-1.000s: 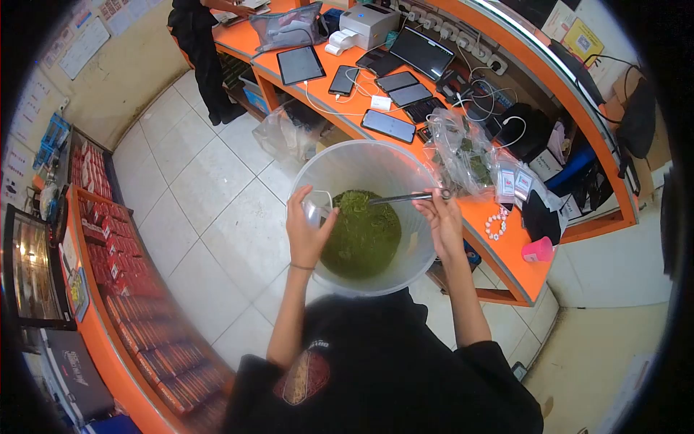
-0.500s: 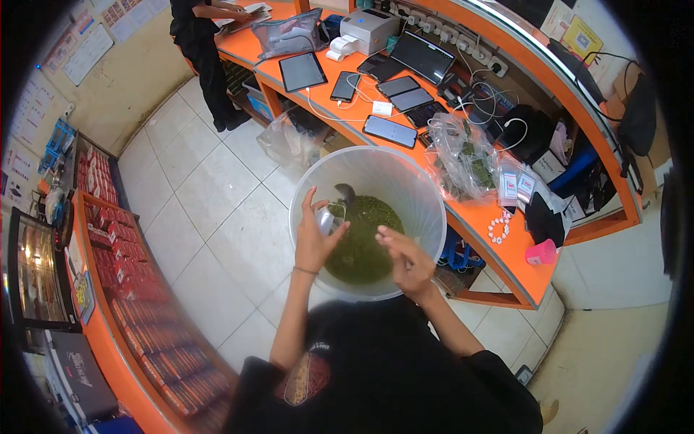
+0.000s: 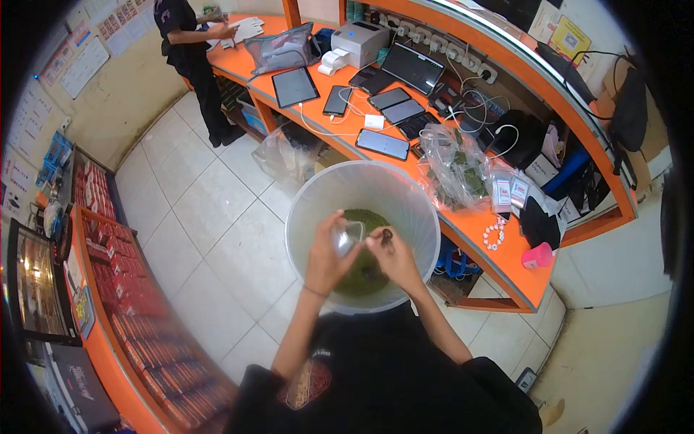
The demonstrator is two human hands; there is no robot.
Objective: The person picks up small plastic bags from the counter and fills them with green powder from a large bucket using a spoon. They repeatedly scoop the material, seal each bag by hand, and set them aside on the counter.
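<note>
A large translucent round tub (image 3: 303, 199) stands right in front of me, with loose green chopped material (image 3: 365, 215) covering its bottom. Over it, my left hand (image 3: 330, 259) curls round a small clear plastic container (image 3: 348, 237), its mouth facing the other hand. My right hand (image 3: 396, 262) is closed beside it, fingertips close to the container's rim. From between those fingers pokes the end of a dark utensil (image 3: 387, 235); its lower part is hidden by the hand.
An orange counter (image 3: 473, 249) holds phones (image 3: 383, 144), a tablet (image 3: 295, 87), a laptop (image 3: 412, 67), a receipt printer (image 3: 359, 43), a plastic bag of leaves (image 3: 455, 166) and a pink cup (image 3: 537, 255). Another person (image 3: 191, 61) stands at its far end. Stocked red shelves (image 3: 123, 275) line the left.
My hands have come together over the tub. The grey utensil head seen near its back is gone from there, and a dark utensil end now shows in my right hand.
</note>
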